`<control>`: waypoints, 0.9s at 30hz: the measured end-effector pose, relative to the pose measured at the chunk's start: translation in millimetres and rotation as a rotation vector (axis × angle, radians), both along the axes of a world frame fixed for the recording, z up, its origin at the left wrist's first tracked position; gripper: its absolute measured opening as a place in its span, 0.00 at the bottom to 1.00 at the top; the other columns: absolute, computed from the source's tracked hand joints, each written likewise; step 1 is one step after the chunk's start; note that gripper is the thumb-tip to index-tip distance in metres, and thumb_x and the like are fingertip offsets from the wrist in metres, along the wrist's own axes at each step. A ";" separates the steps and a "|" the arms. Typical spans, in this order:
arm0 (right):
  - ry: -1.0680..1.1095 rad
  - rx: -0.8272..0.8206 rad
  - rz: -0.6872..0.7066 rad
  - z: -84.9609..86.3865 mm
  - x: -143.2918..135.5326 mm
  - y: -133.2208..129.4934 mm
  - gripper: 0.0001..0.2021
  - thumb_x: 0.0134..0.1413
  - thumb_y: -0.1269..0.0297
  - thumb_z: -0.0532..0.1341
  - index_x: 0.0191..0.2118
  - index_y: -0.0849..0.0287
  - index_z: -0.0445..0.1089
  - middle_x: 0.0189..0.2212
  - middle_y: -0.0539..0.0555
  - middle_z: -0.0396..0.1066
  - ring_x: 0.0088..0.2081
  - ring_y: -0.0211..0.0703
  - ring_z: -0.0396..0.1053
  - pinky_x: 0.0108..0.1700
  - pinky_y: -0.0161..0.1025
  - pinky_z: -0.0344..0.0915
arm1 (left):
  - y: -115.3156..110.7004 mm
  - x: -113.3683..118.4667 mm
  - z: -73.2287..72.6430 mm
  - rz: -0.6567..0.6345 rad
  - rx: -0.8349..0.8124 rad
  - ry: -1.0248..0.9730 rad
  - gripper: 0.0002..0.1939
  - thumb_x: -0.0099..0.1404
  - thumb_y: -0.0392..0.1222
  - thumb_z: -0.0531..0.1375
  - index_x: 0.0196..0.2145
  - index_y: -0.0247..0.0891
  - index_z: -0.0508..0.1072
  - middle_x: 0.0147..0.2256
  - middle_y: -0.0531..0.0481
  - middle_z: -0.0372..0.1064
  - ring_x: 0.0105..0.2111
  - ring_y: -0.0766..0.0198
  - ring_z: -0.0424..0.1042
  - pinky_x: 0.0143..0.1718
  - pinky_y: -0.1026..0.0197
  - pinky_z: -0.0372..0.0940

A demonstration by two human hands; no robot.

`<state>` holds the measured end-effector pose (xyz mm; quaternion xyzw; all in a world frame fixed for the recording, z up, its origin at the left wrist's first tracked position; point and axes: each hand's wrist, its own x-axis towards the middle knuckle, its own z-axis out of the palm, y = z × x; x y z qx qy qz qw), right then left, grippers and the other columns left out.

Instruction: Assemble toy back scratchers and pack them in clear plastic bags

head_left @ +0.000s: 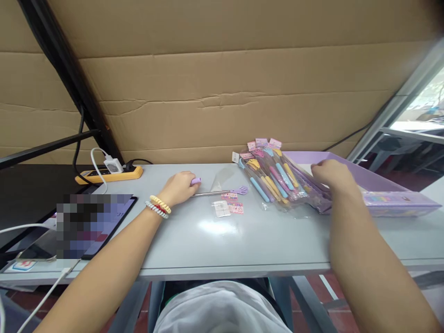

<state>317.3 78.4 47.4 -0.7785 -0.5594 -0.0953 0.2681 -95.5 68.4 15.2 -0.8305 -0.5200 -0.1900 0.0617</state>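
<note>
My left hand (180, 187) is closed, with a short purple tube (196, 181) sticking out of its fingers. From under the same hand runs the metal rod of a purple back scratcher (238, 190), its small hand-shaped head lying on the table. My right hand (331, 173) is curled at the near side of a purple box (374, 178); its fingertips and whatever they hold are hidden. To its left lies a pile of back scratchers in clear bags (274, 175), with blue, yellow, pink and purple handles.
Small pink cards (232, 203) and a clear plastic piece (222, 209) lie mid-table, near a clear bag (222, 179). A tablet (121, 217), white cables and a yellow power strip (118, 175) are at left. A cardboard wall (215, 101) stands behind the table.
</note>
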 end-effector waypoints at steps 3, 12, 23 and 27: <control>-0.076 0.073 0.046 4.8 -55.4 -5.0 0.15 0.54 0.66 0.52 0.43 0.66 0.70 0.39 0.68 0.72 0.41 0.56 0.69 0.36 0.45 0.61 | -3.7 6.8 1.3 0.034 -0.032 0.009 0.12 0.61 0.44 0.51 0.21 0.41 0.60 0.24 0.49 0.67 0.25 0.60 0.66 0.24 0.59 0.54; -0.543 -0.050 0.948 -43.0 -187.4 -29.8 0.11 0.59 0.68 0.52 0.40 0.63 0.71 0.38 0.62 0.72 0.43 0.52 0.67 0.42 0.43 0.60 | -5.3 9.9 -11.0 -0.180 -0.137 0.071 0.07 0.57 0.36 0.54 0.22 0.41 0.61 0.23 0.52 0.66 0.24 0.61 0.65 0.25 0.60 0.56; -0.292 0.179 0.833 -40.1 -154.6 -12.7 0.13 0.59 0.66 0.52 0.45 0.63 0.68 0.41 0.62 0.70 0.45 0.52 0.65 0.45 0.45 0.61 | -9.3 14.0 -3.6 -0.174 0.096 0.009 0.13 0.48 0.22 0.49 0.26 0.37 0.64 0.31 0.45 0.66 0.34 0.59 0.65 0.36 0.60 0.61; -0.085 0.356 0.740 -30.4 -143.3 -12.3 0.10 0.54 0.63 0.55 0.40 0.62 0.67 0.38 0.61 0.70 0.42 0.51 0.66 0.42 0.44 0.62 | -6.8 8.7 -1.7 -0.035 0.055 0.010 0.10 0.49 0.24 0.50 0.24 0.38 0.63 0.30 0.45 0.66 0.32 0.58 0.65 0.33 0.59 0.59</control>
